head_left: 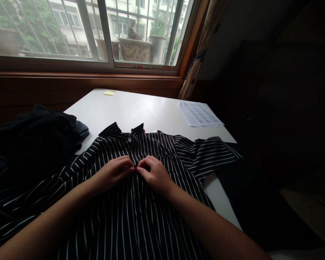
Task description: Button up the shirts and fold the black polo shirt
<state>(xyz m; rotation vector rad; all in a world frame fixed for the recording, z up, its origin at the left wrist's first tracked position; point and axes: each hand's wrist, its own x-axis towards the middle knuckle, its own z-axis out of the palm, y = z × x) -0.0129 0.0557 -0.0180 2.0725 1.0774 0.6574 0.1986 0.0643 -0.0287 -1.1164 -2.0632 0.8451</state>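
Nearest, the striped shirt (137, 213) lies front up over the worktop (127, 108), its hem out of view. At mid-chest, the left hand (121, 168) and the right hand (155, 174) nearly meet, each pinching the front edge between thumb and fingers; whether a button sits there is hidden. The work on the front looks partway: the shirt is already spread out and the cloth below the hands seems to lie together, though its fastening is too dark to tell. Above them, the collar (111, 130) stands open, so the neck appears left undone. One short sleeve (213, 153) reaches out to the right; dark clothes (35, 141) lie heaped on the left. Farther back are printed sheets (199, 113), a yellow note (109, 92) and the window (76, 32).
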